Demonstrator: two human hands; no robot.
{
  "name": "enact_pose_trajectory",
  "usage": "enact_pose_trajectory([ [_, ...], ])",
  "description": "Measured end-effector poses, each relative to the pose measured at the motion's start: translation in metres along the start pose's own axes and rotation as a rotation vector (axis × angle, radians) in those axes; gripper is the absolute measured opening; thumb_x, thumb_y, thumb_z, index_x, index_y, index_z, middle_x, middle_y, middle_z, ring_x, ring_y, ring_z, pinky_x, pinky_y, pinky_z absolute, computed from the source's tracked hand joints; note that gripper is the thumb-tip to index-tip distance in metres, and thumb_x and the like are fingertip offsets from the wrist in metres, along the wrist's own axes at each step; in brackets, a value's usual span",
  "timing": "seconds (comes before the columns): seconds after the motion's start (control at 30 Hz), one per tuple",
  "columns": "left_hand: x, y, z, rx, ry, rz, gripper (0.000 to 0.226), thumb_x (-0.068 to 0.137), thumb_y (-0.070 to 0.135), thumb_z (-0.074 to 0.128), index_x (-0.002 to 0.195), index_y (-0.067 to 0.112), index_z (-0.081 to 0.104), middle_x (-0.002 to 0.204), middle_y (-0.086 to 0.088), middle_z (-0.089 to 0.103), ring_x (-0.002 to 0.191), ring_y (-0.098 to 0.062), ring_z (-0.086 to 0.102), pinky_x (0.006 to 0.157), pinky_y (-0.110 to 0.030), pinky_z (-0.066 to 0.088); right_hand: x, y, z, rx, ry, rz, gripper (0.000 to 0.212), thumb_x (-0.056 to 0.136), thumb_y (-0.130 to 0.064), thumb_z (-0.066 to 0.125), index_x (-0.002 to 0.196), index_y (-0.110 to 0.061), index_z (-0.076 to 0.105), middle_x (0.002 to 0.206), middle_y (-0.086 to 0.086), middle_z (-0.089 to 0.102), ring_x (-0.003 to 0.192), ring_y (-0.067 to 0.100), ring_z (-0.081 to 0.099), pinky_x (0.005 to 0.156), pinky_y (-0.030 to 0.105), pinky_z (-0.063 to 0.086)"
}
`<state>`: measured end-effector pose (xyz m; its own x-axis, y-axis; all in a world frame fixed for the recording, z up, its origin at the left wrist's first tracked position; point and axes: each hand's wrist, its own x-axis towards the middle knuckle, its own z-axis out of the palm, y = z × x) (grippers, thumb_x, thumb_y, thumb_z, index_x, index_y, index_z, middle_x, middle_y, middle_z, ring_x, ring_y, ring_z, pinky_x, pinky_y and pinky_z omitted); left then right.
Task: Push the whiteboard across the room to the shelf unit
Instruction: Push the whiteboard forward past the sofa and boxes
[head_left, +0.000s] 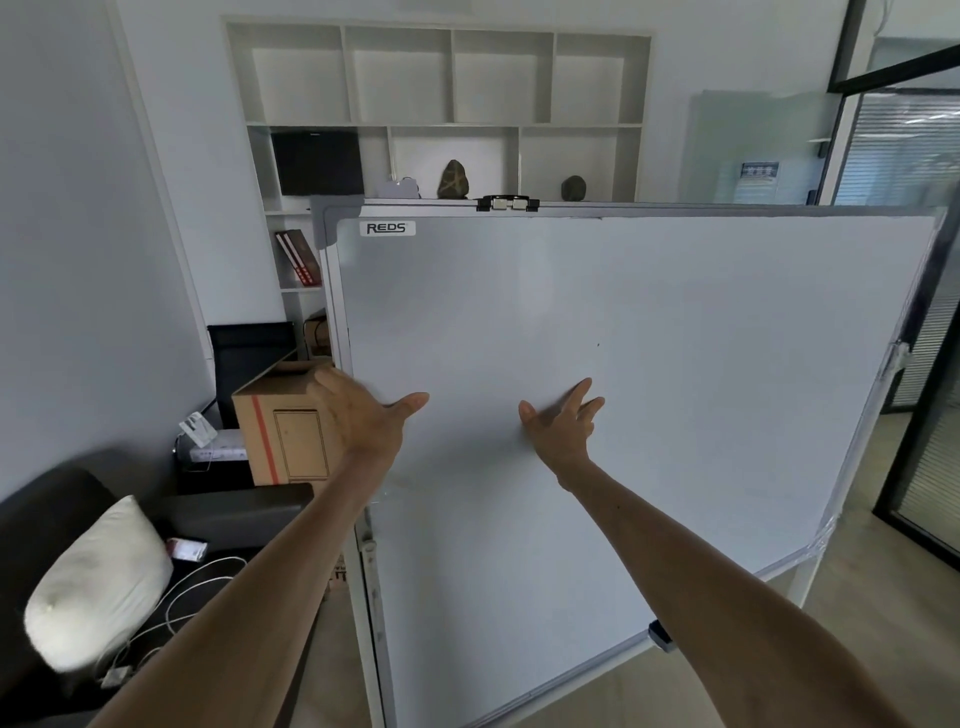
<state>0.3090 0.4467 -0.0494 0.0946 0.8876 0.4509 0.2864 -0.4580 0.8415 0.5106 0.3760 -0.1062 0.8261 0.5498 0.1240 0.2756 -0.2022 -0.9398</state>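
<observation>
My left hand (363, 410) grips the frame edge of the big aluminium-framed whiteboard (649, 389); my right hand (563, 421) presses flat, fingers spread. It stands just before the white recessed shelf unit (441, 124), probably stiff, top-heavy, best steered by its frame.

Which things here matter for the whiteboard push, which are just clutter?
Job:
whiteboard
shelf unit behind it
left hand at the board's left edge
right hand open against its face

Lying about:
cardboard box
white pillow
cables
two stones
red books
</observation>
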Motion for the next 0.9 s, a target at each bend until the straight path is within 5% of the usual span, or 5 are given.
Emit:
enact_pose_trajectory([
  [0.2,0.045,-0.016,0.033,0.009,0.014,-0.001,0.122,0.066,0.038,0.084,0.146,-0.004,0.003,0.153,-0.023,0.011,0.142,-0.038,0.011,0.118,-0.046,0.017,0.048,-0.001,0.019,0.013,-0.01,-0.008,0.105,0.085,-0.053,0.061,0.153,-0.024,-0.013,0.161,0.011,-0.022,0.149,0.042,-0.001,0.118,0.056,0.019],
  [0.47,0.105,-0.033,0.074,0.054,0.066,0.056,0.108,0.057,0.04,0.087,0.134,-0.001,0.023,0.137,-0.018,0.029,0.126,-0.031,0.031,0.11,-0.041,0.032,0.113,-0.001,0.048,0.019,-0.005,-0.005,0.106,0.085,-0.054,0.061,0.153,-0.024,-0.014,0.161,0.012,-0.023,0.148,0.043,-0.002,0.118,0.058,0.018],
  [0.6,0.135,-0.039,0.098,0.085,0.109,0.081,0.097,0.056,0.037,0.089,0.126,0.001,0.031,0.127,-0.016,0.034,0.115,-0.027,0.035,0.093,-0.025,0.031,0.149,0.0,0.061,0.018,-0.009,0.005,0.104,0.086,-0.053,0.06,0.153,-0.026,-0.015,0.161,0.009,-0.023,0.149,0.042,-0.005,0.116,0.06,0.021],
  [0.9,0.2,-0.053,0.151,0.103,0.122,0.034,0.095,0.054,0.038,0.089,0.122,0.002,0.034,0.124,-0.017,0.039,0.112,-0.029,0.041,0.084,-0.031,0.037,0.233,-0.001,0.093,-0.001,-0.002,0.015,0.104,0.086,-0.052,0.06,0.153,-0.023,-0.014,0.161,0.011,-0.022,0.149,0.043,-0.003,0.117,0.057,0.02],
])
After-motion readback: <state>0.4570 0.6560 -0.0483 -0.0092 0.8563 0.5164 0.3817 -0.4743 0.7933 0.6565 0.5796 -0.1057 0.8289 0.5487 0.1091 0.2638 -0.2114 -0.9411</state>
